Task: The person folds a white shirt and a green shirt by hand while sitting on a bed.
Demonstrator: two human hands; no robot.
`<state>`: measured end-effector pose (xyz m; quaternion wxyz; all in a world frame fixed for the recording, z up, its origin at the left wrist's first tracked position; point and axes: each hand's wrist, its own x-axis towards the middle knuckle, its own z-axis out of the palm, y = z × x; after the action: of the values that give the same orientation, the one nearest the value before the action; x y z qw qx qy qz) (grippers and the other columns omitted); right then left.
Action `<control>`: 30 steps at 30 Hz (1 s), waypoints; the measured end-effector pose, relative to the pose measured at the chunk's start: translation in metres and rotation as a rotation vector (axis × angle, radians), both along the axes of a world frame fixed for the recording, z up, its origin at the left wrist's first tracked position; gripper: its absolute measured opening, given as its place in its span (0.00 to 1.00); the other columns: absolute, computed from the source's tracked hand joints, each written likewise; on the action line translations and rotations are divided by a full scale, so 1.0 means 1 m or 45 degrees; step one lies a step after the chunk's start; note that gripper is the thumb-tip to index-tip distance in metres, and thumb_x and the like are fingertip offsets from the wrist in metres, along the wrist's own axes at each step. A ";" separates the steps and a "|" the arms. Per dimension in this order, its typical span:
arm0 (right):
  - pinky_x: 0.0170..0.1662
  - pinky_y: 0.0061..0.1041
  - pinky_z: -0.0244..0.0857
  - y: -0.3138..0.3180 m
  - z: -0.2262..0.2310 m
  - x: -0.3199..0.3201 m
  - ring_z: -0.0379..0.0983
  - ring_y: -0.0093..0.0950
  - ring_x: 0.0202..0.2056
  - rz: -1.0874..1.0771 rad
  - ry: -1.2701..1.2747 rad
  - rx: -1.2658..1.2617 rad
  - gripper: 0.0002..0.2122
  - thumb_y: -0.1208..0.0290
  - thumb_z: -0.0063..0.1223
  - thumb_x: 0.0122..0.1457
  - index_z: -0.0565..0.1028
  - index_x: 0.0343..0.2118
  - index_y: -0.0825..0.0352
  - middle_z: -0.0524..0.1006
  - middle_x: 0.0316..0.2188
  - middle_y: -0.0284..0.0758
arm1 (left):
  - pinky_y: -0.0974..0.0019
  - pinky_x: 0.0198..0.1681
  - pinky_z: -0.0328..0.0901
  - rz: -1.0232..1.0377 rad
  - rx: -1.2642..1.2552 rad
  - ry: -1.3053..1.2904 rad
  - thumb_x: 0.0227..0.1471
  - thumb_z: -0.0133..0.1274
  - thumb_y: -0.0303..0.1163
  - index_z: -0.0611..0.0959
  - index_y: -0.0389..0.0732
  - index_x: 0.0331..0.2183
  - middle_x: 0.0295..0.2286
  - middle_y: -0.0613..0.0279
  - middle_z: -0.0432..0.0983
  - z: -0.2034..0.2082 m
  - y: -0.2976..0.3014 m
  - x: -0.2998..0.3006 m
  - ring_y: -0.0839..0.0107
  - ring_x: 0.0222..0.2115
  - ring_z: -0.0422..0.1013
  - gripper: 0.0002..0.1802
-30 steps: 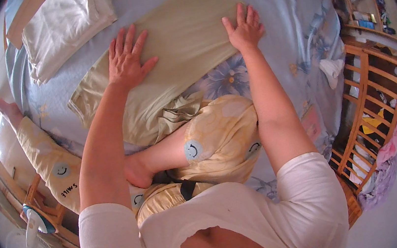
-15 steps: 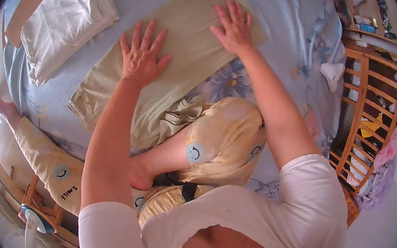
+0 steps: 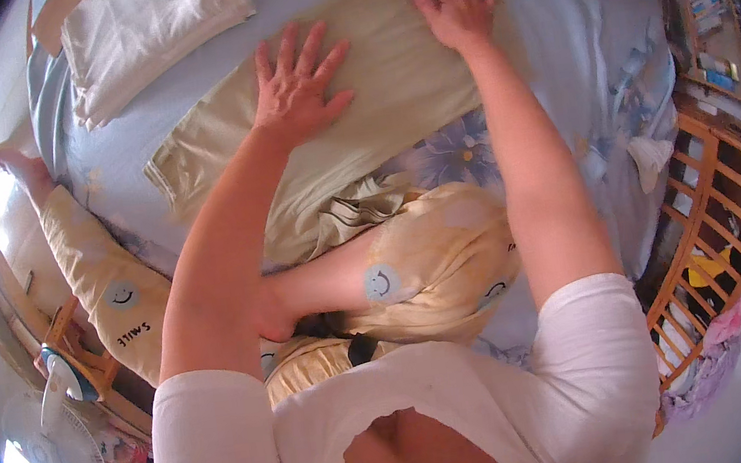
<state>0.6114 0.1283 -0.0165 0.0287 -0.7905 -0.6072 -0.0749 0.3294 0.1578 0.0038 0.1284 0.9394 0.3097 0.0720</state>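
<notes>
My left hand [image 3: 299,89] lies palm down on a folded piece of pale khaki cloth [image 3: 387,63], its fingers spread. Farther right, near the far edge of the same cloth, my right hand [image 3: 459,6] also rests flat with fingers apart. The cloth stretches in a long band across the bed, with a stitched hem at its left end, and looks like a garment, though its kind is not certain. Its near part bunches into crumpled folds [image 3: 359,212] beside my bent leg. Neither hand grips anything.
A pale folded cloth stack [image 3: 153,41] lies at the far left of the blue flowered bedsheet [image 3: 588,47]. A wooden slatted rail [image 3: 699,191] with clothes hung about it runs along the right. Shelves [image 3: 704,5] stand beyond it. A fan [image 3: 63,399] is at lower left.
The whole view has shifted slightly, so the scene sits farther right and higher. My right hand has slid a little farther away over the cloth; my left has moved slightly right. Both stay flat.
</notes>
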 end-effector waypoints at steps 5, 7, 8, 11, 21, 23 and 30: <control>0.57 0.60 0.34 0.016 -0.001 0.022 0.40 0.30 0.64 -0.153 0.041 -0.066 0.28 0.42 0.36 0.56 0.52 0.60 0.41 0.46 0.63 0.29 | 0.36 0.58 0.36 -0.006 0.000 0.056 0.47 0.48 0.55 0.60 0.60 0.57 0.60 0.62 0.47 0.005 0.000 0.002 0.51 0.60 0.41 0.37; 0.57 0.60 0.34 0.019 0.021 0.014 0.40 0.31 0.64 -0.192 0.090 -0.260 0.28 0.43 0.36 0.57 0.53 0.60 0.41 0.46 0.63 0.30 | 0.38 0.59 0.35 -0.014 -0.033 0.042 0.48 0.47 0.55 0.60 0.59 0.58 0.60 0.62 0.46 0.006 0.001 -0.002 0.52 0.61 0.41 0.36; 0.57 0.60 0.33 0.021 0.026 0.003 0.40 0.31 0.64 -0.162 0.055 -0.227 0.27 0.43 0.36 0.57 0.53 0.60 0.42 0.46 0.63 0.31 | 0.38 0.59 0.35 -0.011 -0.046 0.002 0.48 0.47 0.55 0.59 0.59 0.58 0.60 0.62 0.45 0.003 0.002 -0.006 0.53 0.61 0.40 0.36; 0.58 0.60 0.32 0.009 0.034 -0.050 0.43 0.35 0.63 0.078 -0.030 -0.067 0.26 0.47 0.41 0.56 0.60 0.57 0.48 0.48 0.63 0.35 | 0.40 0.60 0.34 0.051 -0.143 -0.069 0.51 0.45 0.53 0.59 0.57 0.58 0.61 0.62 0.44 0.002 -0.002 -0.029 0.58 0.61 0.40 0.35; 0.58 0.58 0.33 -0.036 0.024 -0.098 0.43 0.35 0.62 0.208 0.224 -0.021 0.27 0.48 0.45 0.55 0.57 0.58 0.43 0.50 0.61 0.34 | 0.43 0.59 0.38 0.454 0.119 0.286 0.50 0.47 0.46 0.59 0.55 0.58 0.60 0.63 0.47 0.017 0.004 -0.204 0.61 0.61 0.44 0.34; 0.57 0.54 0.40 -0.034 0.031 -0.103 0.47 0.36 0.60 0.129 0.144 -0.100 0.25 0.52 0.46 0.54 0.61 0.56 0.45 0.53 0.60 0.36 | 0.45 0.60 0.40 0.483 0.139 0.254 0.49 0.49 0.41 0.61 0.52 0.57 0.59 0.60 0.48 0.022 0.000 -0.205 0.60 0.60 0.44 0.33; 0.41 0.40 0.63 -0.100 0.113 -0.167 0.69 0.39 0.42 -0.103 0.759 -0.477 0.16 0.56 0.48 0.53 0.72 0.39 0.63 0.73 0.40 0.42 | 0.57 0.50 0.60 0.174 -0.340 -0.130 0.40 0.49 0.26 0.75 0.45 0.45 0.47 0.56 0.65 0.049 -0.102 -0.192 0.56 0.47 0.62 0.24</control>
<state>0.4440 0.0282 0.0962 0.0562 -0.7926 -0.5434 0.2709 0.1369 0.0560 0.0525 0.2627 0.8859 0.3726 0.0862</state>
